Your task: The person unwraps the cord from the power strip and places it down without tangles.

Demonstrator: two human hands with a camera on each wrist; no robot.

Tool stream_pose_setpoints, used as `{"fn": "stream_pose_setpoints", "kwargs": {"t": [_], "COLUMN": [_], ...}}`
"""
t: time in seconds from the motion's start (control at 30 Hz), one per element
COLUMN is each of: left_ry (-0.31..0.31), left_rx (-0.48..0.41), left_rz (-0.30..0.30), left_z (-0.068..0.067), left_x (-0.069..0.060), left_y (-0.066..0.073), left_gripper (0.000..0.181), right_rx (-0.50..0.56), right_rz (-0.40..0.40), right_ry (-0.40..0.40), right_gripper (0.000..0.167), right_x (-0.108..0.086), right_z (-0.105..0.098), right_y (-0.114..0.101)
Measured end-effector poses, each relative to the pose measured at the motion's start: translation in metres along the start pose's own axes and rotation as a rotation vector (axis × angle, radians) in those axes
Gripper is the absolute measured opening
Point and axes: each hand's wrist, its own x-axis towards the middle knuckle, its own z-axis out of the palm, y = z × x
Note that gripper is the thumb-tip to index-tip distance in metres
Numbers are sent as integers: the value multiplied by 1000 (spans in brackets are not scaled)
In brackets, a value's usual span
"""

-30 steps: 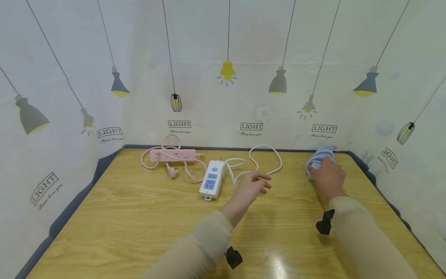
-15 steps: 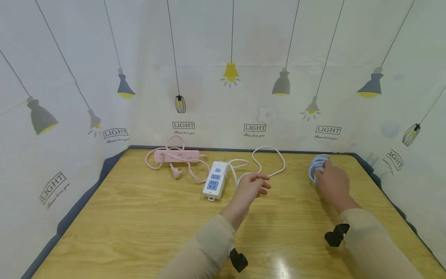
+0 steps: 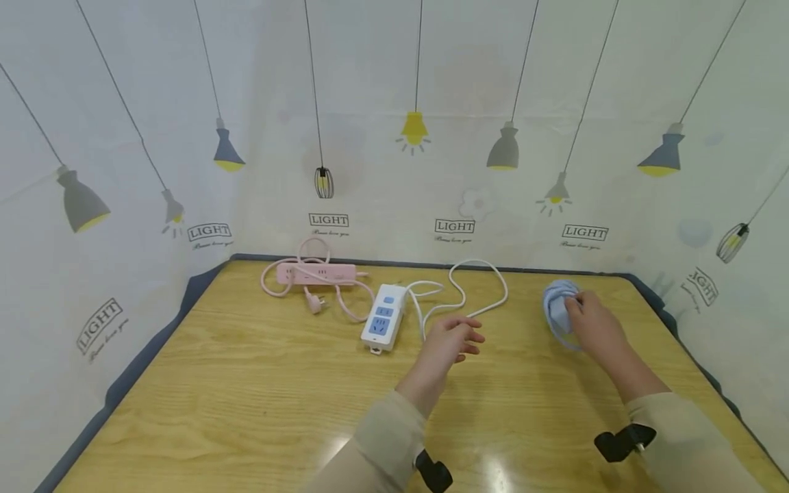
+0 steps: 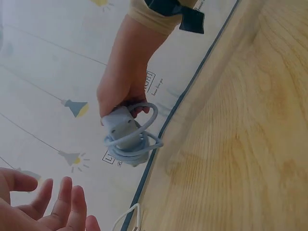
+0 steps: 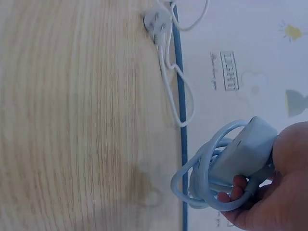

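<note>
A light blue block wrapped in its own blue cable [image 3: 558,309] is in the grip of the right hand [image 3: 594,325], at the right of the table. In the right wrist view the thumb and fingers of that hand [image 5: 279,187] hold the block [image 5: 248,149], with cable loops [image 5: 207,168] hanging round it. The left hand [image 3: 445,349] holds nothing; its fingers are loosely bent over the middle of the table, near a white cable [image 3: 462,301]. In the left wrist view the left hand [image 4: 48,204] is below the blue bundle [image 4: 127,137], apart from it.
A white power strip with blue sockets [image 3: 383,319] lies left of the left hand. Behind it to the left is a pink power strip [image 3: 316,274] with a pink cable and plug [image 3: 315,302]. A lamp-patterned sheet [image 3: 370,157] stands around the table [image 3: 246,383].
The blue bundle in the right hand has come nearer and turned, showing more of its block, with a loop hanging down. The left hand has hardly moved. The head view has shifted slightly.
</note>
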Motion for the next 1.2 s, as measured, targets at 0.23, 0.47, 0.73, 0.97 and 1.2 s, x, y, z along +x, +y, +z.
{"fn": "stream_pose_setpoints", "kwargs": {"t": [0.23,0.47,0.73,0.97,1.2], "left_ry": [14,28,-27,-115,-47], "left_rx": [-5,-67,-230,-373,-630], "left_rz": [1,-10,-46,8,77], "left_z": [1,-1,-4,-2,-5], "left_x": [0,3,-1,-9,-14], "left_y": [-2,3,10,23,32], "left_gripper": [28,34,59,84,82], "right_rx": [64,98,-12,-118,-98], "right_rz": [-148,-374,-722,-935,-1021], "right_ry": [50,116,324,456,449], "right_gripper": [65,45,26,57,58], "right_x": [-34,-62,-80,-85,-84], "right_z": [-5,0,23,38,45], "right_y": [-27,-51,-75,-99,-118]}}
